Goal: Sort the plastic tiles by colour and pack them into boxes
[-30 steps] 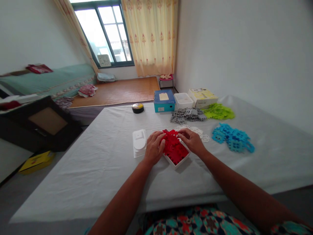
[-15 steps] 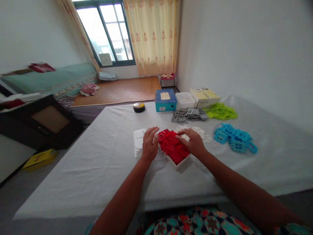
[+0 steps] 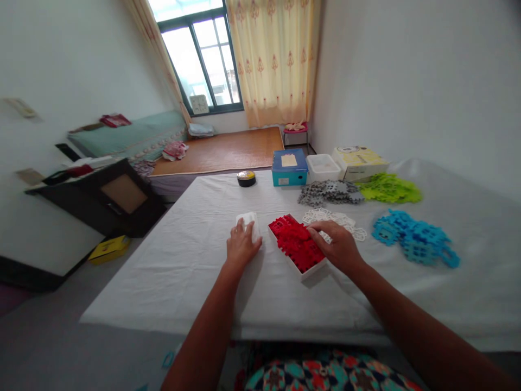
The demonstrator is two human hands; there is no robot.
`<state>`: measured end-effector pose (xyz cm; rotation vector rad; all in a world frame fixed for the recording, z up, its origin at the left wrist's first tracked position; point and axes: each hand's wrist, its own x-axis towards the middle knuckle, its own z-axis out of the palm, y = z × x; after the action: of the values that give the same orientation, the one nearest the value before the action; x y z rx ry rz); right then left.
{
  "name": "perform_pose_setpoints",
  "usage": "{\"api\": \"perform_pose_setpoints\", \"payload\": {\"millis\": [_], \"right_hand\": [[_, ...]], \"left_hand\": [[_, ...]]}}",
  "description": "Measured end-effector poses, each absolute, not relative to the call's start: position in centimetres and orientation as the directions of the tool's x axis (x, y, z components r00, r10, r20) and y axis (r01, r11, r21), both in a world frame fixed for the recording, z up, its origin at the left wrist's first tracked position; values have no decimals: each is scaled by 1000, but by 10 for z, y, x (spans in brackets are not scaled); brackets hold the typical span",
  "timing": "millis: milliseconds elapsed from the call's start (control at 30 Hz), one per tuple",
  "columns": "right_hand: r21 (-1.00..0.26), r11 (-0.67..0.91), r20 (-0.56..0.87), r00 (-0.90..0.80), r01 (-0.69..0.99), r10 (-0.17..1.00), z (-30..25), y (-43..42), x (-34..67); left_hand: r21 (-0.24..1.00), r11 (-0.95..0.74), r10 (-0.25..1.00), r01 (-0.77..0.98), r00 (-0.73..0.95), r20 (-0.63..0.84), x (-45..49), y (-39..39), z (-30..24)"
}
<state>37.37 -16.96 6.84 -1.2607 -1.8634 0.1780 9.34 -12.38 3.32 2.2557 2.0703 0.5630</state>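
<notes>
A shallow white box (image 3: 303, 277) stands on the table, heaped with red interlocking plastic pieces (image 3: 299, 244). My right hand (image 3: 336, 244) is at the heap's right edge, thumb and fingers closed on red pieces; the fingertips' exact grip is partly hidden. To the left of the box, my left hand (image 3: 243, 241) lies over a white plastic lid (image 3: 247, 217), fingers bent across it and thumb along its right side. My palm hides the lid's near part. White lattice pieces (image 3: 354, 231) lie just behind my right hand.
Grey pieces (image 3: 329, 193), green pieces (image 3: 391, 187) and blue pieces (image 3: 423, 239) lie in piles. Along the back stand a blue box (image 3: 289, 168), a white tub (image 3: 323, 168) and a yellow box (image 3: 360, 160). A black round tin (image 3: 246, 179) sits further left.
My left hand has left the red-filled box and moved left onto the white lid. My right hand stays at the red pieces, shifted slightly toward their right edge. The view has turned left.
</notes>
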Motion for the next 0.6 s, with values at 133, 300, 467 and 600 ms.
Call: {"api": "perform_pose_setpoints", "payload": {"millis": [133, 300, 467, 600], "right_hand": [[-551, 503, 591, -114, 666, 798, 71, -177, 372], [-490, 618, 677, -178, 615, 714, 92, -183, 365], [-390, 693, 605, -398, 607, 689, 141, -185, 363], [-486, 732, 299, -696, 478, 653, 159, -201, 369]], "left_hand": [[425, -141, 938, 894, -17, 347, 76, -119, 35], [486, -403, 812, 775, 57, 582, 65, -142, 74], [461, -712, 702, 529, 546, 457, 85, -186, 139], [492, -795, 547, 354, 769, 330, 106, -209, 155]]}}
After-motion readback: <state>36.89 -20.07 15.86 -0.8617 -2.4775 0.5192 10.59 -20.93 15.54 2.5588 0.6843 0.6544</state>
